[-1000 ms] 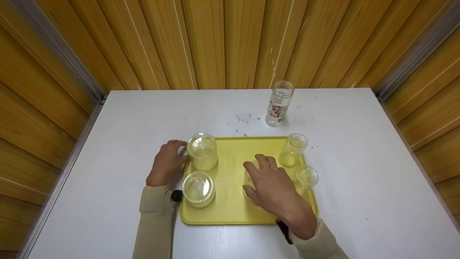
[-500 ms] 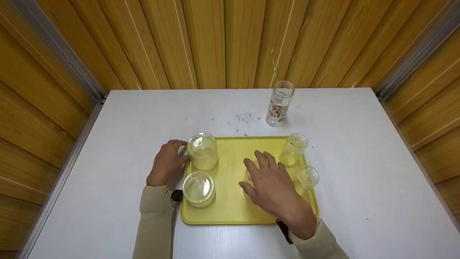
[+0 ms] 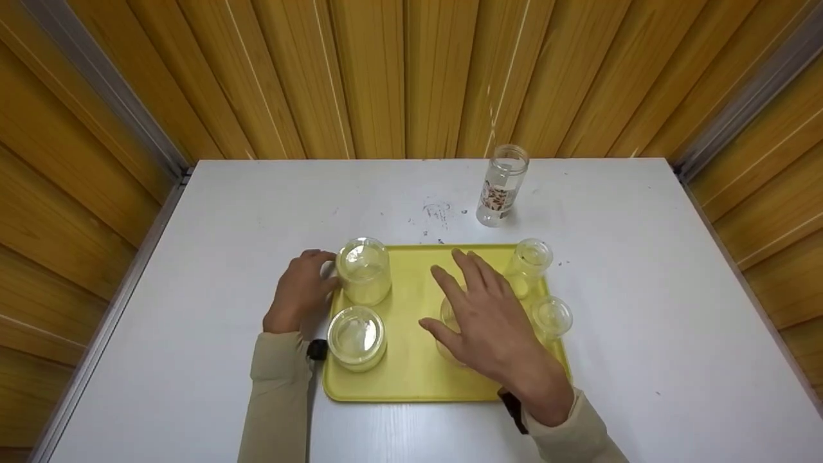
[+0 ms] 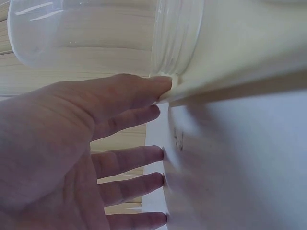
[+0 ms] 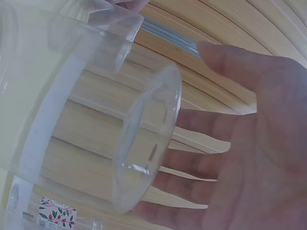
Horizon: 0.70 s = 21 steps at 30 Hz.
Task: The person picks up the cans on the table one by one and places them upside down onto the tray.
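Note:
On the yellow tray (image 3: 411, 379) stand several clear jars. My left hand (image 3: 299, 289) rests beside the tall jar (image 3: 364, 273) at the tray's back left. In the left wrist view that jar stands mouth down, its threaded neck (image 4: 177, 38) at the tray. The left thumb (image 4: 139, 91) reaches the tray edge by the neck, and the straight fingertips meet the white table. My right hand (image 3: 495, 328) hovers with spread fingers over another clear jar (image 3: 447, 315), which it partly hides. In the right wrist view the palm faces this jar's end (image 5: 148, 139), with nothing gripped.
A wider, lower jar (image 3: 356, 337) stands at the tray's front left. Two narrow jars (image 3: 532, 257) stand along its right side. Behind the tray, a clear bottle (image 3: 501, 186) with a printed label stands on the white table (image 3: 193, 270), near the wood-look wall (image 3: 386, 77).
My right hand's fingers have straightened and spread, releasing the jar beneath, and the hand has moved slightly up. The left hand and the jars have stayed in place.

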Motion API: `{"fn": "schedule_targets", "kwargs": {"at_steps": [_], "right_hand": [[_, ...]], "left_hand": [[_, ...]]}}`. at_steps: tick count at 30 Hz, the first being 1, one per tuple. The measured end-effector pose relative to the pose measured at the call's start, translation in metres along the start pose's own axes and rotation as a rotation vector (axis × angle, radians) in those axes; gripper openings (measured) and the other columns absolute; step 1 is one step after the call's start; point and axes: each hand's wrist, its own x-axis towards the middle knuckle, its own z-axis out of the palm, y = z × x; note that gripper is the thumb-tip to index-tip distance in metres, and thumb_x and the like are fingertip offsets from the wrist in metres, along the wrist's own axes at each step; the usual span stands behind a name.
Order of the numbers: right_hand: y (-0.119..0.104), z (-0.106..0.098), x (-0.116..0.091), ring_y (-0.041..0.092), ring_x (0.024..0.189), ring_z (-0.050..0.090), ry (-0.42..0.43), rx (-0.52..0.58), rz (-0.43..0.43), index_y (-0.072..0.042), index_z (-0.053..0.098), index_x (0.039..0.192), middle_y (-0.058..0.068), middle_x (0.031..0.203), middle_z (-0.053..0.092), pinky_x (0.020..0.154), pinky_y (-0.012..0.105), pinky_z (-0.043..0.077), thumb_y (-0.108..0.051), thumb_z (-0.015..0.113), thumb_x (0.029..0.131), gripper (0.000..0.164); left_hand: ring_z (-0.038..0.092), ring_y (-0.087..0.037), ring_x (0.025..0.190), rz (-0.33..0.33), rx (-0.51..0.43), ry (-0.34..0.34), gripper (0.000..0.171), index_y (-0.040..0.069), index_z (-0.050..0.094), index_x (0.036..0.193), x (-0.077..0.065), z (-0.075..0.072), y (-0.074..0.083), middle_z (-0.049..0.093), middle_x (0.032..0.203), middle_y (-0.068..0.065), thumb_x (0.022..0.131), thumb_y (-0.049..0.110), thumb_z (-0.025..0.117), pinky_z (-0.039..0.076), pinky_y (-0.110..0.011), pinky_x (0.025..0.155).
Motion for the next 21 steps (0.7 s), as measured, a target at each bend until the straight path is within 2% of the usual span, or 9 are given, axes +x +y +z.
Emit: {"fn": "schedule_targets", "kwargs": {"at_steps": [8, 15, 21], "right_hand": [[0.006, -0.002, 0.004, 0.048, 0.146, 0.04, 0.112, -0.022, -0.057, -0.007, 0.057, 0.151, 0.026, 0.161, 0.04, 0.116, 0.06, 0.037, -0.055, 0.076, 0.094, 0.077], [0.016, -0.011, 0.012, 0.049, 0.148, 0.037, 0.083, -0.066, -0.047, -0.006, 0.053, 0.155, 0.029, 0.163, 0.036, 0.118, 0.062, 0.034, -0.056, 0.071, 0.098, 0.078], [0.029, -0.025, 0.024, 0.049, 0.146, 0.039, 0.103, -0.12, -0.063, -0.005, 0.055, 0.152, 0.029, 0.161, 0.038, 0.117, 0.062, 0.035, -0.053, 0.071, 0.099, 0.074]], "left_hand": [[0.051, -0.054, 0.134, 0.015, 0.004, 0.004, 0.043, -0.003, 0.069, 0.133, 0.001, 0.001, 0.001, 0.056, 0.145, -0.032, 0.094, 0.015, 0.072, 0.042, -0.066, 0.109], [0.052, -0.055, 0.133, 0.023, 0.009, 0.011, 0.043, -0.004, 0.069, 0.132, 0.001, 0.002, 0.001, 0.057, 0.143, -0.033, 0.093, 0.015, 0.072, 0.043, -0.067, 0.108], [0.05, -0.055, 0.135, 0.013, 0.002, 0.003, 0.044, -0.004, 0.069, 0.134, 0.001, 0.001, 0.0, 0.056, 0.146, -0.033, 0.094, 0.016, 0.072, 0.042, -0.067, 0.109]]}}
